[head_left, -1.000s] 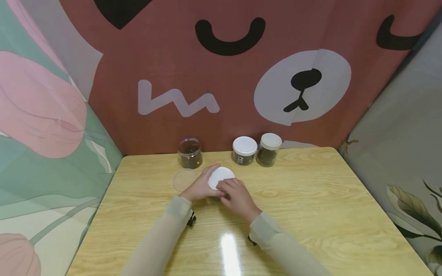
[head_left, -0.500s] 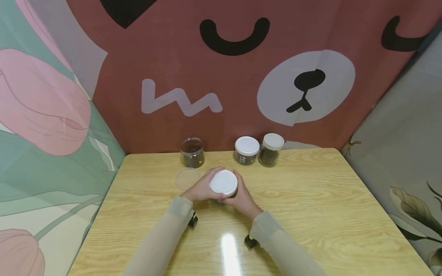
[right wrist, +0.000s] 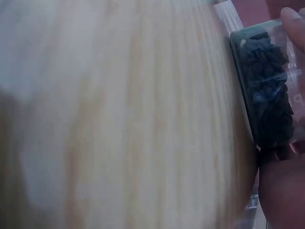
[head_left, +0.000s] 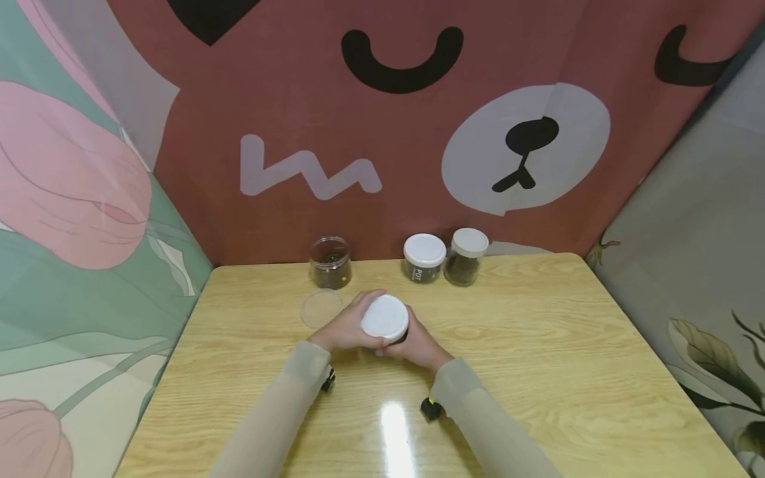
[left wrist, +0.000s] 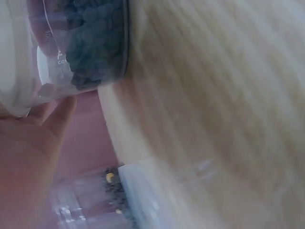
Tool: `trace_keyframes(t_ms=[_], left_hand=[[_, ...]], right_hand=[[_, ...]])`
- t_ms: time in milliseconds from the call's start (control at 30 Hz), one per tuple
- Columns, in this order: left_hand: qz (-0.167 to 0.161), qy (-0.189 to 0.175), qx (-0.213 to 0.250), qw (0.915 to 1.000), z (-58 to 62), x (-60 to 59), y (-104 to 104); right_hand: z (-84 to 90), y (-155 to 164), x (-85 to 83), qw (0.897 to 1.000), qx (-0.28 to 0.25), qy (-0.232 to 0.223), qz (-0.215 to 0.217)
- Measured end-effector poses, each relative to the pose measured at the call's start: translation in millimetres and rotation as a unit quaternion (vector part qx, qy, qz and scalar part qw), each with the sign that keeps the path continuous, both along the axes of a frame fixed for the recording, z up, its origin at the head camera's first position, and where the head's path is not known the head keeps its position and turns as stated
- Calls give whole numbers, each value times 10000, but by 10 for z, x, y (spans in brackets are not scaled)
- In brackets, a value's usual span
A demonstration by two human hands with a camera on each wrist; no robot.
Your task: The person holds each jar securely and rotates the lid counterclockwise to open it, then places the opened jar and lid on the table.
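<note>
Both hands now cup the white-lidded jar (head_left: 385, 320) at the table's (head_left: 538, 372) middle: the left hand (head_left: 346, 326) wraps its side, and the right hand (head_left: 415, 345) has slid off the lid to the side. Behind lie a loose clear lid (head_left: 321, 309), then an open jar (head_left: 330, 261) and two capped jars (head_left: 445, 257).

A jar (head_left: 385, 320) stands mid-table (head_left: 538, 345) between both hands. A loose lid (head_left: 321, 309) lies left of it. An open jar (head_left: 330, 261) and two capped jars (head_left: 424, 258) (head_left: 469, 255) stand behind.
</note>
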State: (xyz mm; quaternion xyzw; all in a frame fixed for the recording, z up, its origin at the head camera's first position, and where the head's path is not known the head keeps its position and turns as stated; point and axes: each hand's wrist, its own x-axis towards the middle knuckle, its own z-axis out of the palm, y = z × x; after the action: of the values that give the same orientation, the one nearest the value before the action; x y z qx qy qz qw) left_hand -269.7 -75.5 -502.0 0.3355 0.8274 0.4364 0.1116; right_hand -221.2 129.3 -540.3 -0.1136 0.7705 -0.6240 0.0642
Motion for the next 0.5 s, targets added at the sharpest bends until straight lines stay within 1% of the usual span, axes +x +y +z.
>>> trace_keyframes(t_ms=[67,133,233,300,400,433,500], left_hand=[[-45,199,-199,9996,27,7,7],[-119,477,-403,9980,53,13,22],[-283,1073,-768,9909,88,16,66],[-363,1543,-1038,9819,103,19,100],[-462,2235,-1425,9631,105,21,134],[-491,2385,-1495,9583,101,23,139],[-540,2570,-1595,9516,95,32,143]], right_hand=[[-3,10,-7,10000,49,38,58],[-5,20,-7,9999,113,82,96],[-21,40,-7,9995,258,186,72],[-26,49,-9,9994,283,198,74],[-26,45,-8,9993,203,231,199],[-27,37,-10,9993,131,221,260],[-23,21,-6,9991,63,221,351]])
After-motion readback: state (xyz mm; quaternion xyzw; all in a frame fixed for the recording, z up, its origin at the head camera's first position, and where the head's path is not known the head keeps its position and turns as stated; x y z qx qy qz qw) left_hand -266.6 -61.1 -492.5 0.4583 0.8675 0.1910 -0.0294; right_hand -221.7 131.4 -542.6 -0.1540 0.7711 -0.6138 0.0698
